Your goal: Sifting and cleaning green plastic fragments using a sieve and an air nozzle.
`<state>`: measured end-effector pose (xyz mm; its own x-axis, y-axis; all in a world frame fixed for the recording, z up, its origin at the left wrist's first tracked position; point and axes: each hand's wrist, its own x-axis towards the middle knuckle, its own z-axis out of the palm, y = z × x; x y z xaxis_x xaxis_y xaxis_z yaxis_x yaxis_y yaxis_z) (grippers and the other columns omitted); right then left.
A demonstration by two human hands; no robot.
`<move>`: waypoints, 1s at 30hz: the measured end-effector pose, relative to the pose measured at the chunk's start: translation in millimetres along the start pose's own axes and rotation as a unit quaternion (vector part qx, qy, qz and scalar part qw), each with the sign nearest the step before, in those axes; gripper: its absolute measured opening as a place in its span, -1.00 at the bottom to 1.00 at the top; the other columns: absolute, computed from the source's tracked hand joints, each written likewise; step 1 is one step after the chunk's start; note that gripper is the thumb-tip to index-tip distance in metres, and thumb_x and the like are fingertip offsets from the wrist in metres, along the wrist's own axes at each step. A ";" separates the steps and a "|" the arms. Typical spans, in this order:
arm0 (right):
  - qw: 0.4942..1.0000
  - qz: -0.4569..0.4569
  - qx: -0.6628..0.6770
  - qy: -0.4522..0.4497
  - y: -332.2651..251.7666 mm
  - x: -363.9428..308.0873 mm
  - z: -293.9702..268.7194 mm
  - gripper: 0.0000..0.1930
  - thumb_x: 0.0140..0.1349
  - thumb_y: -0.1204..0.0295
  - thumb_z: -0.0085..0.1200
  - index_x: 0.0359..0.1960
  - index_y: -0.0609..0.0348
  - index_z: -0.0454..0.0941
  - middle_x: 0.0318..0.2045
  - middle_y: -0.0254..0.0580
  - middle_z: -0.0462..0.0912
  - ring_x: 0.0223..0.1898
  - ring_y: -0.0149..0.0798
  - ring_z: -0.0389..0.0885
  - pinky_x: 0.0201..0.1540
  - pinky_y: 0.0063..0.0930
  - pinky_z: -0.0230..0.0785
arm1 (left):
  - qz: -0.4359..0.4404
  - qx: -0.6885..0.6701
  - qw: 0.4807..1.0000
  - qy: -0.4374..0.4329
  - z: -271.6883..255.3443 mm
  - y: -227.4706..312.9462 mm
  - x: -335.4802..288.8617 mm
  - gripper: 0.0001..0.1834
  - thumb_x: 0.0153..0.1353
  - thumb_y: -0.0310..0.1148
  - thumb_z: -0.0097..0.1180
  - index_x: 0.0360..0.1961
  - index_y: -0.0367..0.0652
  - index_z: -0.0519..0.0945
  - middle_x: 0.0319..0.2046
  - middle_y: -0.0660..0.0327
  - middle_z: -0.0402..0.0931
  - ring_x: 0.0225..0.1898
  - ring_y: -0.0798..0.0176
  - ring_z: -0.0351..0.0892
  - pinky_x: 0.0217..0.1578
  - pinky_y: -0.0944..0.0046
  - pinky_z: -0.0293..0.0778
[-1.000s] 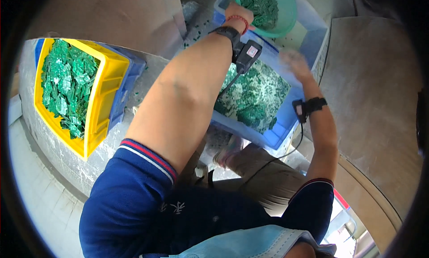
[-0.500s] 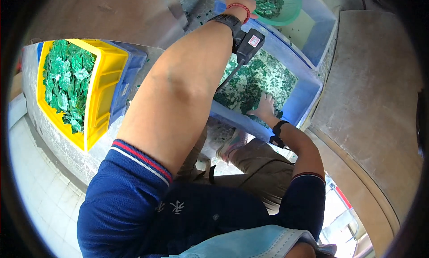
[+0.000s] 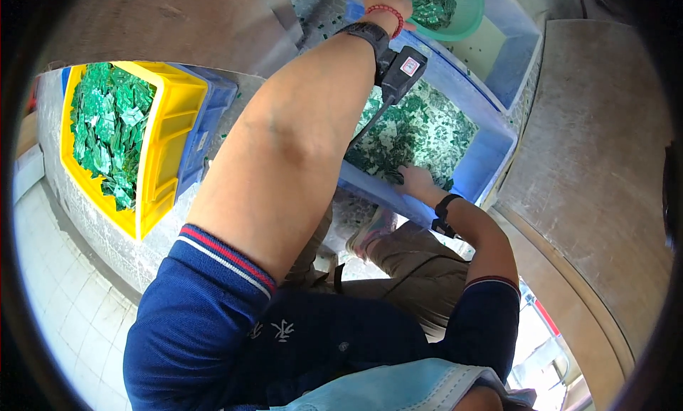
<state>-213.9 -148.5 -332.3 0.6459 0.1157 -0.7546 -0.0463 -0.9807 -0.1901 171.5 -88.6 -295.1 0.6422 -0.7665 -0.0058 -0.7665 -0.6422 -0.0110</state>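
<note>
My left hand (image 3: 386, 2) is at the far end of the blue bin, closed at the side of a light green bowl (image 3: 469, 28) that holds green glassy chips (image 3: 432, 4). Most of its fingers are hidden; one fingertip shows below the bowl's rim. My right hand (image 3: 418, 182) reaches over the near wall of the blue bin (image 3: 491, 155). Its fingers are curled in among loose green chips (image 3: 377, 151) on the bin's pale bottom. What lies inside the fingers is mostly hidden.
A yellow crate (image 3: 174, 112) heaped with green square pieces (image 3: 110, 126) stands at the left, with a blue crate (image 3: 213, 94) against it. Behind the near bin is another blue bin (image 3: 516, 70). Brown boards (image 3: 583, 126) flank the bins on the right and far left.
My right hand's spread fingers have curled in, and the hand has drawn slightly left and nearer the bin's near wall. My left hand stays by the bowl; the whole view shifts slightly.
</note>
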 end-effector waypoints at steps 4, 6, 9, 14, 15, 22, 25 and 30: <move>0.995 0.019 0.070 -0.062 24.6 0.0 -5.8 -0.34 -0.19 0.04 0.19 -0.05 0.17 0.40 -0.17 0.08 0.48 -0.12 -0.02 0.48 -0.13 -0.18 0.34 | 0.008 0.028 0.998 0.062 1.4 -1.0 -2.6 -0.58 -0.07 0.06 0.13 -0.56 -0.12 0.55 -0.58 0.11 0.54 -0.48 0.05 0.54 -0.37 0.14 0.42; 0.986 0.026 0.162 0.042 41.3 -4.6 -8.9 -0.32 -0.22 0.06 0.19 -0.04 0.19 0.42 -0.14 0.13 0.49 -0.10 0.01 0.47 -0.07 -0.25 0.32 | 0.014 -0.016 1.000 0.004 -6.0 1.5 -3.4 -0.58 -0.07 0.06 0.13 -0.53 -0.12 0.56 -0.55 0.13 0.55 -0.45 0.06 0.54 -0.33 0.16 0.42; 0.975 0.059 0.199 0.081 69.6 -16.0 -21.6 -0.34 -0.23 0.06 0.19 -0.11 0.30 0.45 -0.18 0.12 0.52 -0.13 0.02 0.49 -0.03 -0.30 0.28 | -0.004 0.001 0.999 -0.044 -18.5 5.0 -5.5 -0.56 -0.07 0.08 0.12 -0.49 -0.12 0.57 -0.51 0.15 0.56 -0.42 0.05 0.54 -0.30 0.19 0.42; 0.866 0.147 0.450 0.161 105.9 -25.9 -98.4 -0.40 -0.18 0.20 0.24 -0.12 0.36 0.42 -0.25 -0.04 0.55 -0.26 -0.16 0.54 -0.13 -0.35 0.36 | -0.175 -0.321 0.931 -0.015 -24.5 13.1 -11.0 -0.62 -0.01 -0.11 0.07 -0.33 -0.23 0.49 -0.35 0.15 0.54 -0.30 0.03 0.52 -0.28 0.23 0.46; 0.833 0.120 0.512 0.173 104.3 -30.2 -119.9 -0.37 -0.19 0.21 0.26 -0.09 0.39 0.39 -0.24 -0.04 0.54 -0.27 -0.18 0.54 -0.15 -0.34 0.38 | -0.223 -0.411 0.884 -0.001 -25.4 15.7 -12.6 -0.63 0.01 -0.14 0.05 -0.29 -0.25 0.47 -0.32 0.16 0.53 -0.27 0.03 0.52 -0.28 0.24 0.47; 0.666 0.062 0.659 0.343 78.0 -25.9 -304.2 -0.47 -0.10 0.31 0.21 -0.12 0.42 0.37 -0.27 -0.11 0.53 -0.35 -0.20 0.56 -0.29 -0.41 0.45 | -0.354 -0.779 0.516 0.038 -61.8 23.2 -23.3 -0.58 0.03 -0.48 -0.02 -0.10 -0.42 0.18 -0.19 -0.07 0.46 -0.25 -0.07 0.54 -0.47 0.22 0.58; 0.640 0.006 0.689 0.339 71.0 8.5 -343.6 -0.37 -0.10 0.27 0.23 -0.05 0.46 0.30 -0.18 -0.03 0.48 -0.19 -0.17 0.51 -0.23 -0.31 0.44 | -0.367 -0.771 0.515 0.069 -71.3 23.6 -24.6 -0.58 -0.03 -0.55 0.01 -0.12 -0.39 0.19 -0.16 -0.14 0.40 -0.30 -0.12 0.54 -0.52 0.10 0.59; 0.613 -0.006 0.702 0.361 72.8 63.9 -342.2 -0.36 -0.06 0.23 0.24 -0.03 0.44 0.30 -0.15 -0.01 0.46 -0.04 -0.17 0.42 -0.11 -0.28 0.35 | -0.292 -0.605 0.741 0.010 -43.4 17.2 -19.9 -0.49 -0.02 -0.33 0.14 -0.08 -0.34 0.27 -0.11 0.01 0.42 -0.17 -0.04 0.49 -0.33 0.15 0.57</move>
<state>84.8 -266.5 -179.5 0.7985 -0.4754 -0.3693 -0.3214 0.1820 -0.9293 145.4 -84.8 -251.8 0.8749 -0.3470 -0.3378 0.1899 -0.3959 0.8984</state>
